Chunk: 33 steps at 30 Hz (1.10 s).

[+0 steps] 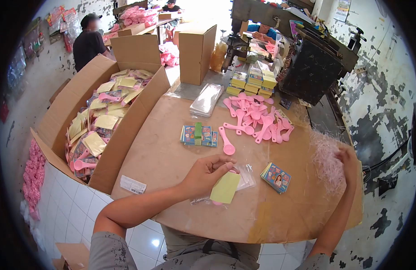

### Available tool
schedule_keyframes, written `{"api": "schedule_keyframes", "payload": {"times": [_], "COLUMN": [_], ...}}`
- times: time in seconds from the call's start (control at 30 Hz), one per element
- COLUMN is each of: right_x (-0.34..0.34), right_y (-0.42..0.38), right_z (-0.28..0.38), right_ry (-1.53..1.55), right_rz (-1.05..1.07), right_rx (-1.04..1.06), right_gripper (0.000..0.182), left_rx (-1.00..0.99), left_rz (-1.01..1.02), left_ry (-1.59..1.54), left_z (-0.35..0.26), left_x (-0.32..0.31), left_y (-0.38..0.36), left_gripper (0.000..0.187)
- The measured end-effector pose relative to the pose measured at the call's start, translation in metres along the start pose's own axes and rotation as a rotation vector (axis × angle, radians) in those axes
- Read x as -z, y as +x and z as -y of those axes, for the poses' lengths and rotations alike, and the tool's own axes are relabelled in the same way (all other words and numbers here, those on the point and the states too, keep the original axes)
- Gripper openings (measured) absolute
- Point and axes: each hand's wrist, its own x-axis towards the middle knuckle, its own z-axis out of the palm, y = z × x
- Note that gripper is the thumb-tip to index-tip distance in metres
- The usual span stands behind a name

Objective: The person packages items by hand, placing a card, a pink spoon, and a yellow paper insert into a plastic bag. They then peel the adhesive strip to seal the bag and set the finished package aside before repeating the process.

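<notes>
My left hand pinches the top of a clear plastic packet near the table's front. A pale yellow card lies against the packet, with bits of pink showing behind it. Over at the right, my right hand touches the edge of a heap of clear, pinkish plastic strips, fingers loosely apart. Between the hands lies a small stack of blue printed cards. Just beyond my left hand is a single pink measuring spoon.
Farther back are a pile of pink spoons, a green-banded card bundle, clear bags and stacked cards. A large carton of filled packets stands left. A dark machine stands back right. Other people are beyond.
</notes>
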Motion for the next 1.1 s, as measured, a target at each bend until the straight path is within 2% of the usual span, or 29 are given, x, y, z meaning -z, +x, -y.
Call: {"api": "schedule_keyframes", "payload": {"times": [0.07, 0.17, 0.23, 0.33, 0.4, 0.47, 0.53, 0.63, 0.73, 0.83, 0.97, 1.07, 1.1], "right_x": [-0.004, -0.054, -0.066, -0.108, -0.148, -0.188, -0.226, -0.266, -0.288, -0.288, -0.282, -0.282, -0.283], "right_y": [-0.015, -0.043, -0.052, -0.057, -0.070, -0.088, -0.109, -0.124, -0.124, -0.122, -0.115, -0.116, -0.117], "right_z": [-0.018, 0.067, 0.096, 0.113, 0.128, 0.144, 0.164, 0.163, 0.138, 0.131, 0.121, 0.117, 0.120], "right_ry": [-1.052, -0.879, -0.558, -0.367, -0.361, -0.235, -0.041, 0.186, 0.419, 0.580, 0.504, 0.540, 0.577], "right_rz": [-0.244, -0.289, -0.151, -0.140, 0.015, 0.278, 0.490, 0.656, 0.679, 0.756, 0.740, 0.712, 0.715], "right_rx": [0.403, 0.581, 0.487, 0.477, 0.595, 0.635, 0.542, 0.390, 0.172, 0.078, 0.169, 0.115, 0.065], "right_gripper": [0.037, 0.024, 0.019, 0.016, 0.016, 0.019, 0.023, 0.025, 0.024, 0.021, 0.020, 0.018, 0.017], "left_rx": [-0.039, -0.065, -0.005, 0.057, 0.053, 0.023, -0.005, -0.038, -0.048, -0.014, 0.091, 0.017, 0.000], "left_rz": [0.000, -0.018, -0.003, -0.006, -0.019, -0.031, -0.021, -0.019, -0.021, -0.015, 0.018, 0.008, -0.006], "left_ry": [0.007, -0.035, 0.020, 0.081, 0.070, 0.016, 0.014, 0.019, 0.036, 0.091, 0.210, -0.003, 0.032], "left_z": [0.002, 0.007, 0.006, -0.001, -0.001, 0.003, 0.004, 0.004, 0.006, 0.015, 0.004, 0.011, 0.012], "left_x": [0.002, 0.004, 0.006, 0.006, 0.005, 0.003, 0.001, -0.004, -0.002, 0.001, -0.001, -0.002, -0.003], "left_y": [0.002, 0.005, 0.005, 0.002, 0.003, 0.003, 0.001, -0.002, -0.001, -0.001, -0.001, -0.001, -0.002], "left_gripper": [0.029, 0.029, 0.027, 0.026, 0.026, 0.027, 0.027, 0.027, 0.026, 0.026, 0.025, 0.024, 0.024]}}
